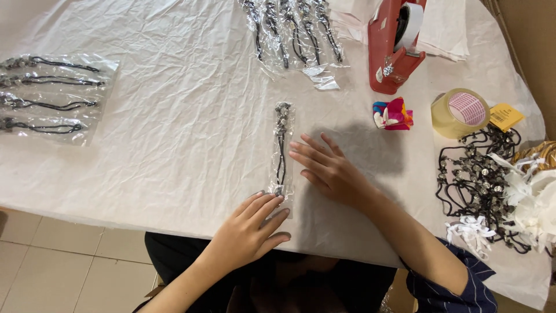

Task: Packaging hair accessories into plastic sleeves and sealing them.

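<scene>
A narrow clear plastic sleeve with a black beaded cord inside (282,148) lies lengthwise on the white crumpled paper covering the table (174,116). My left hand (249,232) rests flat at the near edge, its fingertips touching the sleeve's lower end. My right hand (327,168) lies flat with fingers spread, its fingertips just right of the sleeve's middle. Neither hand grips anything.
Several packed sleeves lie at the far left (49,95) and at the top centre (292,32). A red tape dispenser (397,43), a colourful small bundle (392,114), a tape roll (460,112) and a heap of loose black cords (478,179) with white strips (533,203) sit on the right.
</scene>
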